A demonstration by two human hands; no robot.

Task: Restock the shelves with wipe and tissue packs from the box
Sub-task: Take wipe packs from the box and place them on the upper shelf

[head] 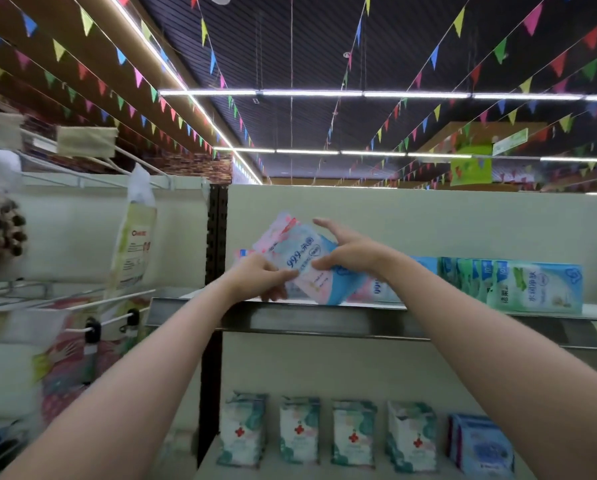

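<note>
Head view: left hand (260, 277) and right hand (349, 252) both pinch tilted pink-and-blue wipe packs (302, 259) in their fingers above the top shelf's (324, 318) front edge.

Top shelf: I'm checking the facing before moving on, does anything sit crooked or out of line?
Only the pink and blue wipe packs, held tilted above the top shelf by the left hand and right hand, not yet shelved. The green packs to the right stand upright in a row.
</note>
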